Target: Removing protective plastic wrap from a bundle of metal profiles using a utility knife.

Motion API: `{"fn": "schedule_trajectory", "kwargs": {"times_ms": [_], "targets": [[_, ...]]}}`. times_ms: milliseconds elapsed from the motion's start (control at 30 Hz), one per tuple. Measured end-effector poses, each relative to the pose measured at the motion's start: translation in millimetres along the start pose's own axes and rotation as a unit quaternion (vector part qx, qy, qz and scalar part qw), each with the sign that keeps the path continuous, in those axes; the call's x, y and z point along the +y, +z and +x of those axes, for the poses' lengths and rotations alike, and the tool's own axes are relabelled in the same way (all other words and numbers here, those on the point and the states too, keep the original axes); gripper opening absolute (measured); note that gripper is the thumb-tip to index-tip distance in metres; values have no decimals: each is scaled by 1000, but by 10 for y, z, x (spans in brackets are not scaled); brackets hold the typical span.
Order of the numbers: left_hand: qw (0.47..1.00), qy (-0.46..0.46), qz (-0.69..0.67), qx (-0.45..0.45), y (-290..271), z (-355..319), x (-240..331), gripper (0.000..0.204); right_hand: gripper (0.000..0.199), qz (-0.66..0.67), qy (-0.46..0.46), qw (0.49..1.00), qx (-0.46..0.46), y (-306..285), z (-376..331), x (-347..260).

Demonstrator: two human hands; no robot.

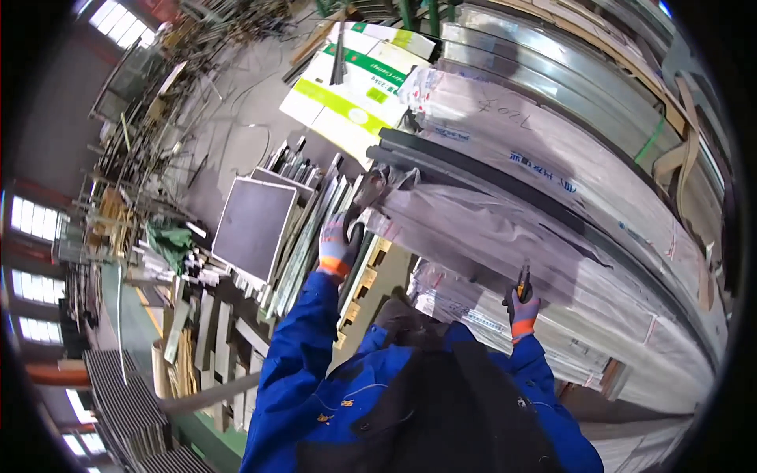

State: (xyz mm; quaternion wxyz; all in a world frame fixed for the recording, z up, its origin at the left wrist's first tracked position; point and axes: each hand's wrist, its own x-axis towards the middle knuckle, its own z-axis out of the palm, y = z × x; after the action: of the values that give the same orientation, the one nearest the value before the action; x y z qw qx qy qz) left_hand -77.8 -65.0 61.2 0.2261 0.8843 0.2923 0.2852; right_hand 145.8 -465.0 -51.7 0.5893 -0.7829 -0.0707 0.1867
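My left hand (334, 241), in a grey glove with an orange cuff, is at the left end of a long bundle wrapped in translucent plastic film (473, 217). Its fingers are closed on the bunched film at that end, with the thumb a little lower. Farther right, my right hand (523, 306), gloved the same way, grips a black and yellow utility knife (524, 282). The knife points away from me, over the near side of the wrapped bundle. Dark long profiles (481, 177) lie along the bundle's far side.
More wrapped bundles (544, 142) are stacked beyond. Flattened white, green and yellow cardboard (359, 79) lies at the far left of the stack. To my left are a framed dark panel (254, 227), upright metal profiles and a wooden pallet (364, 285). Scrap lengths cover the floor farther left.
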Motion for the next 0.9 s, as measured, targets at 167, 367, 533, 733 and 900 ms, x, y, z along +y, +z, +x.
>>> {"fn": "schedule_trajectory", "kwargs": {"times_ms": [167, 367, 533, 733, 900], "targets": [[972, 143, 93, -161, 313, 1600, 451, 42, 25, 29, -37, 988, 145, 279, -212, -225], [885, 353, 0, -304, 819, 2177, -327, 47, 42, -87, 116, 977, 155, 1007, -281, -428], [826, 336, 106, -440, 903, 2394, -79, 66, 41, -171, 159, 935, 268, 1716, -446, -497], [778, 369, 205, -465, 1064, 2497, -270, 75, 37, -114, 172, 929, 307, 1902, -617, -873], [790, 397, 194, -424, 1030, 2462, -238, 75, 30, 78, 163, 925, 334, 1811, -742, -921]]}}
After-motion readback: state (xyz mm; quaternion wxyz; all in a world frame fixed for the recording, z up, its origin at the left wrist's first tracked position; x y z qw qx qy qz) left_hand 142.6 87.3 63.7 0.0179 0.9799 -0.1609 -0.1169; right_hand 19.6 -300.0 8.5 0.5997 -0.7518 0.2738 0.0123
